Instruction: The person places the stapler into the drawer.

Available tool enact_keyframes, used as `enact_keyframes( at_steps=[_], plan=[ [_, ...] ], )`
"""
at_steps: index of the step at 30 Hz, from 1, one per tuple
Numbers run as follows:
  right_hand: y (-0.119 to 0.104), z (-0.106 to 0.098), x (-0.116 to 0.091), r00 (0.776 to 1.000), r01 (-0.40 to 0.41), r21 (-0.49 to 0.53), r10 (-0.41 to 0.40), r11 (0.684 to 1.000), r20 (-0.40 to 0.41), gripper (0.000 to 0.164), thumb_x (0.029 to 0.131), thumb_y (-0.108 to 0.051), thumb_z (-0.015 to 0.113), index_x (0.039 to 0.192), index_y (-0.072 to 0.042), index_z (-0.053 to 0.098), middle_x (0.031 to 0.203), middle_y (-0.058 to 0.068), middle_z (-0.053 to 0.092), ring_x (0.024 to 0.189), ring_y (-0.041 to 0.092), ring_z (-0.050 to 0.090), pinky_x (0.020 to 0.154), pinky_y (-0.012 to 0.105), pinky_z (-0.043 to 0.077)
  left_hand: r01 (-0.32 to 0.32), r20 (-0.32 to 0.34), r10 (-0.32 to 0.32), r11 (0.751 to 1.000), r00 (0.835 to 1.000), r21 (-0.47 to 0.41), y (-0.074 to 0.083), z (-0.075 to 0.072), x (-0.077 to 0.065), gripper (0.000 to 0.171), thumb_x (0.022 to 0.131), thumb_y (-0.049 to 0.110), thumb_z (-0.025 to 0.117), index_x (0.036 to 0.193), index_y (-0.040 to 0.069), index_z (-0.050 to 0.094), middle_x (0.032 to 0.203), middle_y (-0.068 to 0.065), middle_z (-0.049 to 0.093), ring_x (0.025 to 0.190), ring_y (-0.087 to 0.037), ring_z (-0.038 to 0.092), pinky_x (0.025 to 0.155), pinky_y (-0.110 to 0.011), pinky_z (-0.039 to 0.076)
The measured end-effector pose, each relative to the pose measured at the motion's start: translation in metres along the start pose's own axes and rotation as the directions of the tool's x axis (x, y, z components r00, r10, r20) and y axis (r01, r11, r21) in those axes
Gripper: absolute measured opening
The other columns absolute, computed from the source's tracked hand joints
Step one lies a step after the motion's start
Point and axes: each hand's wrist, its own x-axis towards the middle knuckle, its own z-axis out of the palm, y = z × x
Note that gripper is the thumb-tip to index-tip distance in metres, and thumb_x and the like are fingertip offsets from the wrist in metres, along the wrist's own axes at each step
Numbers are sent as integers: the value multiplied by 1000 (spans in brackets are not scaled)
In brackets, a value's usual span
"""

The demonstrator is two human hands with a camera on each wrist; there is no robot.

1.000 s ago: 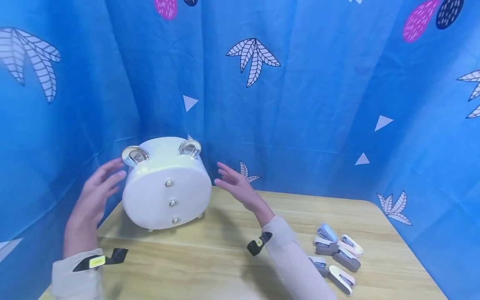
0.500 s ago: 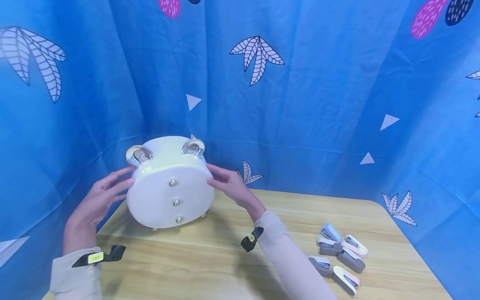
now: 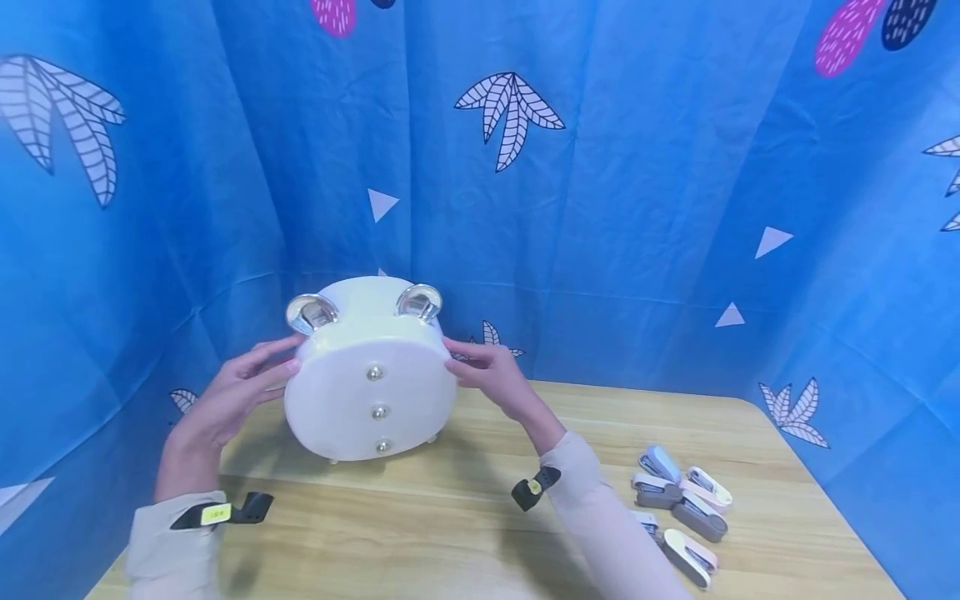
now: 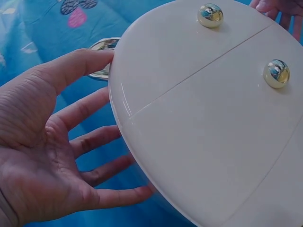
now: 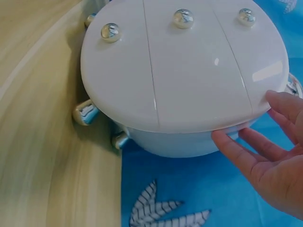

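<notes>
A white oval drawer box [image 3: 408,396] stands upright on the table's left half. Its front has three round metallic knobs, and two shiny ears rise from its top. My left hand [image 3: 228,396] touches the box's left side, fingers spread and fairly straight; in the left wrist view the thumb [image 4: 78,66] meets the front rim. On the opposite side, my right hand [image 3: 506,379] presses its fingertips to the upper edge. In the right wrist view, my right thumb [image 5: 279,101] lies at the front rim and the other fingers reach under it. Short metallic feet [image 5: 85,112] support the box.
Several small staplers [image 3: 699,517] lie in a cluster on the right of the wooden table [image 3: 420,533]. A blue patterned curtain [image 3: 615,208] hangs close behind the table and along its sides. Black straps circle both wrists.
Both hands have come in from beside the drawer box and now touch its sides. Over the last half second, box and hands have moved a little to the right. The staplers stay put.
</notes>
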Motion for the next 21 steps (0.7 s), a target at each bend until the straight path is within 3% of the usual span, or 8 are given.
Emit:
enact_keyframes(
  at_steps=[7, 13, 17, 21],
  plan=[
    [0, -32, -29, 996, -24, -50, 19, 998, -92, 41, 95, -20, 73, 136, -16, 67, 139, 8, 65, 118, 27, 70, 92, 47, 60, 14, 59, -14, 1000, 998, 1, 2, 34, 22, 54, 105, 23, 58, 154, 7, 43, 140, 10, 48, 120, 1, 57, 92, -20, 56],
    [2, -60, -53, 990, -28, -71, 18, 997, -143, 43, 95, -23, 73, 137, -16, 66, 140, 8, 65, 120, 26, 69, 91, 47, 60, 78, 102, -79, 997, 992, 21, 4, 67, 43, 59, 103, 34, 61, 155, 13, 42, 157, -5, 39, 138, -18, 45, 97, -21, 52],
    [4, -79, -68, 984, -39, -83, 24, 996, -176, 43, 96, -25, 73, 137, -17, 65, 140, 6, 65, 122, 25, 67, 92, 47, 60, 65, 133, -66, 998, 989, 11, 2, 88, 57, 59, 103, 33, 61, 155, 13, 43, 158, -12, 38, 144, -33, 41, 103, -30, 52],
    [5, -95, -83, 976, -60, -102, 37, 993, -215, 45, 95, -27, 73, 138, -17, 65, 141, 6, 64, 124, 26, 66, 92, 46, 60, 48, 165, -45, 999, 985, -18, 2, 109, 70, 58, 102, 32, 63, 154, 13, 44, 154, -12, 41, 144, -34, 42, 110, -45, 49]
  ],
)
